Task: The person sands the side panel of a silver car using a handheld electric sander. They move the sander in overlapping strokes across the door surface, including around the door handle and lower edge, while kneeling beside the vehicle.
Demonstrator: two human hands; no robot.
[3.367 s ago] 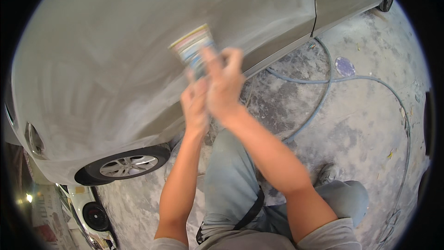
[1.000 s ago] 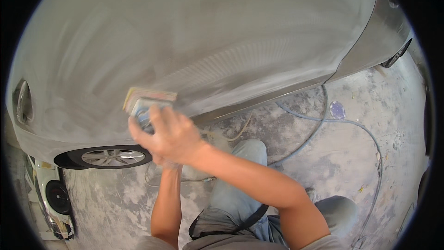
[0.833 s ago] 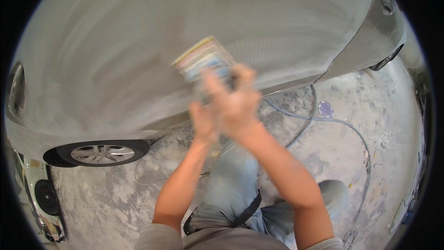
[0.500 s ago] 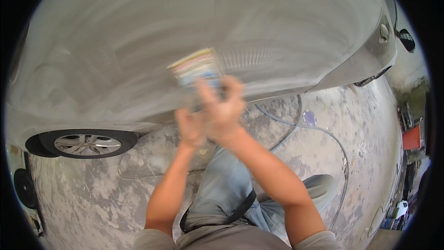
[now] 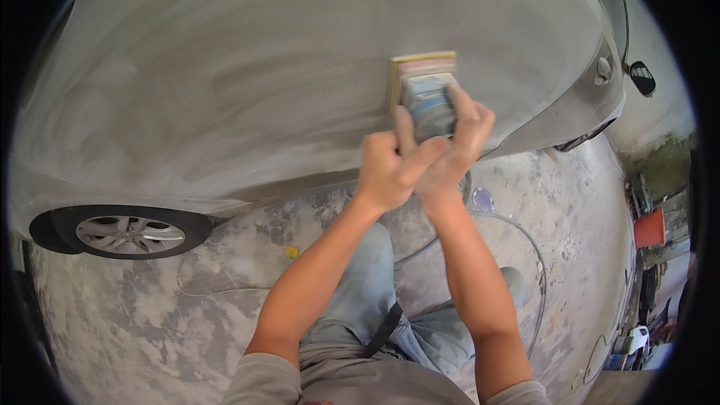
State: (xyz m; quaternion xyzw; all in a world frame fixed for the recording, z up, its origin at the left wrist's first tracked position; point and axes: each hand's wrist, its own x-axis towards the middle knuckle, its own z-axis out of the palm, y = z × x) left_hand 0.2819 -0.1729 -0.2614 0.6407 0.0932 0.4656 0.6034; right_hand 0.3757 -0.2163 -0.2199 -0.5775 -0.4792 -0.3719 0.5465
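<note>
A sander (image 5: 429,101) with a blue and grey body and a layered rectangular pad lies against the dusty, greyish car side panel (image 5: 285,97). My right hand (image 5: 463,139) wraps round the right side of its body, fingers curled over the edge. Just to the left and nearer to me, my left hand (image 5: 390,169) closes on the rear of the sander, its fingers reaching up beside the body. The hands meet below the tool and partly hide its rear end. Pale swirled sanding marks cover the panel around it.
A car wheel (image 5: 131,232) shows at the left, under the panel. A hose (image 5: 529,236) curls over the stained concrete floor (image 5: 187,322). A side mirror (image 5: 641,79) sticks out at the far right, with a red bucket (image 5: 649,229) below it by the wall.
Both hands and the sander have moved right and slightly farther up the panel. The sander has turned from a leftward tilt to nearly straight.
</note>
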